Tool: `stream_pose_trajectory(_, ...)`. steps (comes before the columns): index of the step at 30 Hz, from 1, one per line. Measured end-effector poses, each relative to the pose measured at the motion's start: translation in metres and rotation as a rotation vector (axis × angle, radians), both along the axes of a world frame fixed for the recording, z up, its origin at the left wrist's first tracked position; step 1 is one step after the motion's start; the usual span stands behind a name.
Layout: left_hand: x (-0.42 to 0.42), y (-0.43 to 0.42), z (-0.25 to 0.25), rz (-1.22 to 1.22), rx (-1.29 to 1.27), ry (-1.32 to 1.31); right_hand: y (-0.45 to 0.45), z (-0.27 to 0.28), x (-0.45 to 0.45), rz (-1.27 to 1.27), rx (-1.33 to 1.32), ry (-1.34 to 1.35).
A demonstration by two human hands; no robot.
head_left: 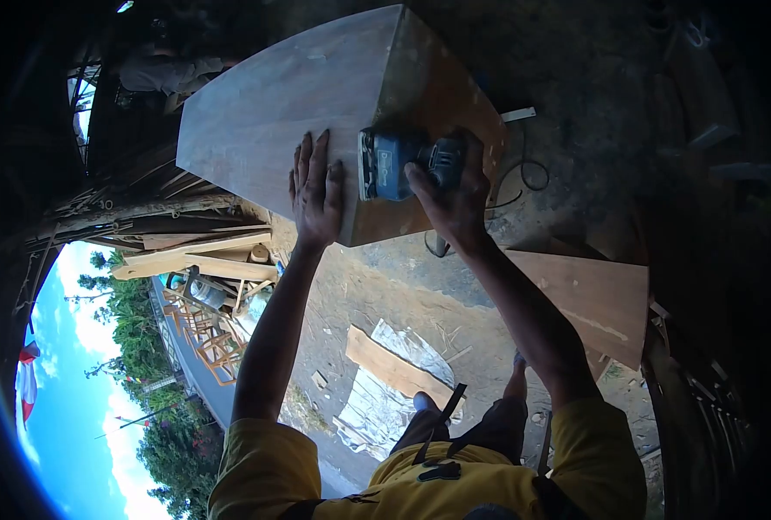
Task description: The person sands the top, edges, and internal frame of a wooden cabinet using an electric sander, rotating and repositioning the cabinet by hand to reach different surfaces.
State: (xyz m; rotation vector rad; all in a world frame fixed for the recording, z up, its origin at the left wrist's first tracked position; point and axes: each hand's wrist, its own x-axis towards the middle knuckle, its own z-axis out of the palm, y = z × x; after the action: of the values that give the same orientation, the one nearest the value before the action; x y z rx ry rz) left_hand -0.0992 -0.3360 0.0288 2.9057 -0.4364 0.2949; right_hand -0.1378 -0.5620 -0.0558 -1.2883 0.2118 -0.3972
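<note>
A large wooden box-like piece [281, 113] with a pale, dusty face fills the upper middle of the head view. My left hand [317, 191] lies flat on that face near its lower edge, fingers spread. In my right hand [459, 195] is a blue electric sander [392, 165], gripped round its dark body. The sander's pad faces left, against the wood close to the corner between the pale face and the browner side [437, 113]. Part of the right-hand fingers is hidden behind the tool.
A black cord [534, 176] loops over the floor right of the piece. A wooden panel [589, 299] leans at the right. Below, a plank [398, 364] lies on a white sheet [372, 416] near my feet. Boards [199, 260] and wooden frames [208, 334] stand at the left, beside the road.
</note>
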Motion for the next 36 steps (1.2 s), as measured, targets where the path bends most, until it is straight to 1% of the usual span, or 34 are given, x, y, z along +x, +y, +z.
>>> stream_pose_trajectory(2, -0.001, -0.001, 0.001, -0.007, -0.006, -0.003, 0.022, -0.003, -0.058, 0.013, -0.129, -0.040)
stream_pose_trajectory(4, -0.001, -0.003, 0.002, -0.014, -0.013, -0.013, 0.037, -0.004, -0.096, 0.078, -0.079, -0.004)
stream_pose_trajectory(7, -0.001, 0.000, 0.001, -0.023, -0.004, -0.026, 0.034, -0.001, -0.086, 0.072, -0.083, -0.018)
stream_pose_trajectory(10, -0.001, -0.004, 0.002, -0.001, -0.012, -0.018, 0.015, 0.007, -0.038, 0.006, -0.116, -0.056)
stream_pose_trajectory(12, 0.000, -0.004, 0.003, -0.014, -0.011, -0.021, -0.002, 0.014, 0.000, -0.037, -0.035, -0.056)
stream_pose_trajectory(13, 0.000, -0.005, 0.002, 0.001, -0.002, -0.016, -0.008, 0.015, 0.021, -0.040, -0.034, -0.057)
stream_pose_trajectory(15, -0.001, -0.007, 0.005, 0.022, 0.006, 0.003, -0.023, 0.011, 0.064, -0.080, 0.041, -0.011)
stream_pose_trajectory(16, -0.002, -0.006, 0.004, 0.017, 0.006, 0.002, -0.031, 0.008, 0.086, -0.084, 0.040, -0.012)
stream_pose_trajectory(18, -0.001, -0.005, 0.003, 0.016, 0.001, 0.005, -0.047, 0.000, 0.131, -0.097, 0.140, -0.019)
stream_pose_trajectory(21, -0.001, -0.006, 0.004, 0.018, 0.004, 0.010, -0.075, -0.011, 0.196, -0.114, 0.068, 0.024)
stream_pose_trajectory(22, 0.000, -0.006, 0.004, 0.019, 0.009, 0.011, -0.083, -0.015, 0.218, -0.090, 0.020, 0.077)
stream_pose_trajectory(25, 0.000, -0.004, 0.004, 0.010, 0.014, 0.010, -0.092, -0.024, 0.240, -0.057, -0.037, 0.176)
stream_pose_trajectory(28, 0.002, -0.002, 0.002, -0.009, 0.006, -0.003, -0.079, -0.035, 0.206, 0.092, -0.176, 0.235)
stream_pose_trajectory(29, 0.002, -0.002, 0.002, -0.014, 0.002, -0.011, -0.063, -0.040, 0.184, -0.003, -0.073, 0.167)
stream_pose_trajectory(30, 0.002, -0.002, 0.001, -0.020, -0.002, -0.017, -0.053, -0.034, 0.153, -0.057, -0.025, 0.127)
stream_pose_trajectory(31, 0.001, -0.002, 0.000, -0.016, -0.001, -0.012, -0.042, -0.026, 0.122, -0.111, 0.020, 0.085)
stream_pose_trajectory(32, 0.001, -0.003, 0.001, -0.021, -0.004, -0.014, -0.034, -0.010, 0.084, -0.126, 0.012, 0.066)
stream_pose_trajectory(34, 0.000, -0.004, 0.003, -0.026, -0.003, -0.018, -0.008, -0.012, 0.023, -0.037, 0.080, 0.068)
stream_pose_trajectory(36, 0.001, -0.004, 0.003, -0.028, -0.007, -0.019, 0.018, -0.017, -0.035, -0.018, -0.046, 0.020)
